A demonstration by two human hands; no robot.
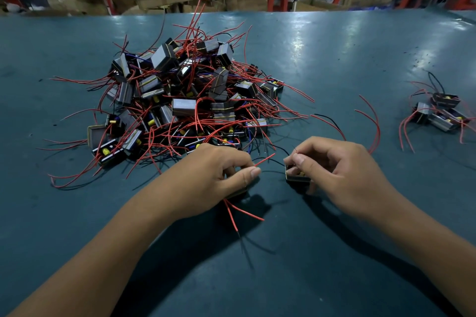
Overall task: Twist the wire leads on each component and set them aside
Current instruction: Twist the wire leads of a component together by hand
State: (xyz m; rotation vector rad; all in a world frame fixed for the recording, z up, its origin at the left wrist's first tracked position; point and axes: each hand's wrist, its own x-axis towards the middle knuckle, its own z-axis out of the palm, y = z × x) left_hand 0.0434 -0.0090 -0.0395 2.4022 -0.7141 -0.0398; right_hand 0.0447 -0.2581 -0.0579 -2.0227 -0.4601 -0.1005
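Low in the frame's centre, the left hand (219, 175) has its grip curled round a component, thumb and forefinger pinching a red lead (264, 159). Just right of it, the right hand (334, 170) pinches a fine wire end above a second component (296, 177) held in its fingers. On the table (334, 59), the untwisted pile (180, 100) lies at upper left; a small set-aside group (440, 110) sits at right edge.

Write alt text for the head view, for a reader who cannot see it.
Over a teal table, the left hand pinches a red wire lead while the right hand holds a small component. A large pile of components lies ahead on the left, a small group far right.
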